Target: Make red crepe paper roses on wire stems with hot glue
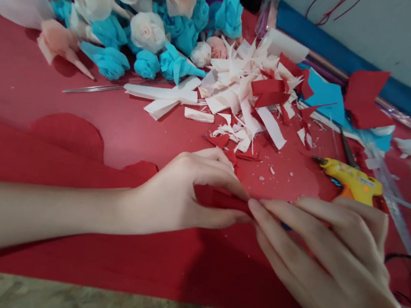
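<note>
My left hand (180, 186) pinches a narrow red piece of crepe paper (227, 201), which looks rolled or folded, between thumb and fingers. The fingertips of my right hand (334, 254) are closed on the right end of that same piece, meeting my left fingertips. Part of something small and blue (285, 225) shows behind the right fingers; its kind is hidden. Below both hands lies a wide sheet of red crepe paper (112, 259). A rounded red cut-out (70, 134) rests beyond my left forearm.
Paper flowers (147, 31) in cream and blue crowd the far left. Red and cream paper scraps (239, 91) are heaped in the middle, near thin metal rods (94, 88). A yellow glue gun (354, 180) lies on the right, and a blue paper roll (348, 57) sits behind.
</note>
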`<state>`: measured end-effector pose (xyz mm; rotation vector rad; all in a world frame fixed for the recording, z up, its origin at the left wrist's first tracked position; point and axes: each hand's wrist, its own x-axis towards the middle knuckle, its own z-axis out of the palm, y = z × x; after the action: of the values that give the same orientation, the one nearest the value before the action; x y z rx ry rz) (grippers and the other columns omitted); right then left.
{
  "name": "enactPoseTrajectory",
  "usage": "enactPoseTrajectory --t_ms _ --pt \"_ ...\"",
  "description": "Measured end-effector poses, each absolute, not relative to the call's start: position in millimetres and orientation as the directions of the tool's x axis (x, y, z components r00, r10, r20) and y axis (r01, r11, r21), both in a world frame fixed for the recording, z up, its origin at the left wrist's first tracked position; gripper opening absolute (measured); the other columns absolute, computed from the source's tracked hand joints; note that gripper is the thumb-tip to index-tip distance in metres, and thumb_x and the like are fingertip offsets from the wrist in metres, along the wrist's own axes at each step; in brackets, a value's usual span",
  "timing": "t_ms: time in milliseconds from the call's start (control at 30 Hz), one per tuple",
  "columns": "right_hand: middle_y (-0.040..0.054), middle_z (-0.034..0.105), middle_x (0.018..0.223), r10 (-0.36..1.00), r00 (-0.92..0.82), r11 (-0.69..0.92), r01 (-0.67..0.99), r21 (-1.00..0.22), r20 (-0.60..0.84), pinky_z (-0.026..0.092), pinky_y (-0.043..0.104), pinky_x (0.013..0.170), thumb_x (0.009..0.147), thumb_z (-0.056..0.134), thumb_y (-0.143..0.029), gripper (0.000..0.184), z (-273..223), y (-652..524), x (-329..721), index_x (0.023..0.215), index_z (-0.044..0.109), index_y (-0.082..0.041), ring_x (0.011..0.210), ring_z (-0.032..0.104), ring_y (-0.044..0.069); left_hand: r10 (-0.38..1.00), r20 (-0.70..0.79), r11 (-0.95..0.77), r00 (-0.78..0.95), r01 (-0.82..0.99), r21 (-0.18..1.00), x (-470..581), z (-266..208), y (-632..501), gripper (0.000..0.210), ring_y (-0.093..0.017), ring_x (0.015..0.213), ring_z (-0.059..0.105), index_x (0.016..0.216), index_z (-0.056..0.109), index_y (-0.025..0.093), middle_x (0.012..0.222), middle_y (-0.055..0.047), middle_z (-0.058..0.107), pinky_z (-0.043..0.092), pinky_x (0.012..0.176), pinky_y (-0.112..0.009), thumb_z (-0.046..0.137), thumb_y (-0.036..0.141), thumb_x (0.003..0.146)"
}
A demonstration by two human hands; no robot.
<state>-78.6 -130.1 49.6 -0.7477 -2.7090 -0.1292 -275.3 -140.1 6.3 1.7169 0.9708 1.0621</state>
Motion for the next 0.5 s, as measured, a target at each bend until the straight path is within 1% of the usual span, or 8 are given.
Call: enactPoseTrajectory --t_ms 67,133,267,367,500 --pt "0.0023 0.067 0.086 0.487 -0.8 0.857 0.515 -0.015 0.349 0.04 0.036 0.07 0.077 0.058 -0.01 0.021 49.8 -129.9 -80.6 0.098 0.061 -0.015 0.078 0.056 0.017 0.911 0.245 -0.313 0.331 0.17 0.935 -275.2 6.0 -140.2 0.012 -0.013 0.075 0.055 0.081 0.065 0.012 0.074 -0.004 0.065 0.048 0.069 -0.025 0.066 0.015 0.069" --pt "0.0021 0.067 0.083 0.483 -0.789 0.857 0.516 -0.018 0.379 0.04 0.034 0.068 0.075 0.061 -0.009 0.021 50.5 -128.9 -83.6 0.095 0.062 -0.015 0.074 0.056 0.015 0.914 0.239 -0.308 0.329 0.176 0.935 -275.1 5.6 -140.7 0.012 -0.014 0.075 0.054 0.081 0.064 0.012 0.074 -0.004 0.065 0.048 0.069 -0.026 0.066 0.015 0.07" --pt "-0.0006 0.067 0.079 0.458 -0.805 0.86 0.509 0.042 0.378 0.038 0.034 0.068 0.074 0.063 -0.012 0.016 50.5 -126.5 -85.9 0.088 0.065 -0.019 0.072 0.056 0.015 0.919 0.214 -0.288 0.331 0.194 0.938 -275.3 4.5 -141.4 0.015 -0.015 0.08 0.055 0.084 0.064 0.014 0.08 -0.005 0.065 0.048 0.073 -0.028 0.065 0.016 0.07" --pt "-0.0001 0.067 0.082 0.448 -0.815 0.864 0.5 0.054 0.368 0.038 0.035 0.069 0.074 0.063 -0.011 0.02 48.7 -125.6 -84.5 0.092 0.064 -0.018 0.074 0.056 0.016 0.93 0.186 -0.256 0.318 0.196 0.946 -275.2 3.9 -141.8 0.019 -0.014 0.08 0.056 0.088 0.064 0.013 0.082 -0.005 0.063 0.048 0.073 -0.026 0.065 0.017 0.069" --pt "0.0027 0.067 0.08 0.469 -0.794 0.86 0.51 0.005 0.387 0.04 0.034 0.066 0.072 0.063 -0.008 0.027 47.0 -125.1 -85.3 0.099 0.059 -0.011 0.071 0.056 0.016 0.947 0.177 -0.224 0.267 0.159 0.962 -274.6 4.0 -142.5 0.026 -0.013 0.077 0.058 0.092 0.061 0.012 0.082 -0.004 0.06 0.049 0.071 -0.023 0.067 0.017 0.067"
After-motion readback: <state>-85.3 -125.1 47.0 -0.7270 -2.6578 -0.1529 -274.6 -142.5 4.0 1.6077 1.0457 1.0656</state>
